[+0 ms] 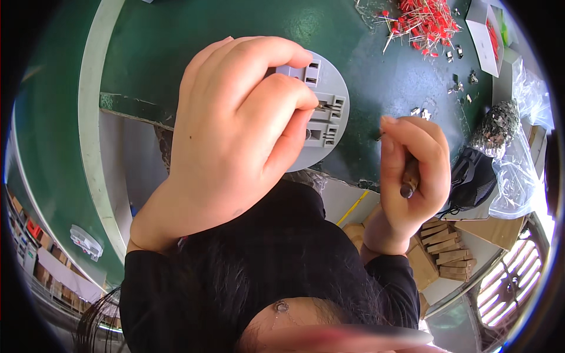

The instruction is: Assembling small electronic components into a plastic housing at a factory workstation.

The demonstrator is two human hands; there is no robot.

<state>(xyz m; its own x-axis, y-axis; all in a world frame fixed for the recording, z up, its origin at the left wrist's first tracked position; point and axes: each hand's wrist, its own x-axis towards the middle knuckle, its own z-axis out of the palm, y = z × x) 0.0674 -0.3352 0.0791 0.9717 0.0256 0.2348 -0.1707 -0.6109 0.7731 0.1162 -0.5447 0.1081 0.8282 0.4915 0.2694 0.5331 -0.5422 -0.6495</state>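
A round grey plastic base [340, 88] with moulded slots and small metal contacts lies near the bench's front edge. My left hand [229, 123] covers its left part. The thumb and index finger are pinched together over the slots, and whatever is between them is too small or hidden to make out. Off to the right, my right hand [421, 156] is closed round a tool with a dark brown rounded handle [410, 178]. Its fingertips also pinch together, with a thin dark tip showing beside them. The tool's kind is mostly hidden by the fingers.
Red-capped wire pieces [425, 25] are heaped at the back of the green bench [235, 17]. Small metal parts [456, 87] lie scattered below them. At the right are a silvery bundle [497, 126], clear plastic bags [518, 182], a black mesh item [471, 182] and stacked cardboard [450, 250].
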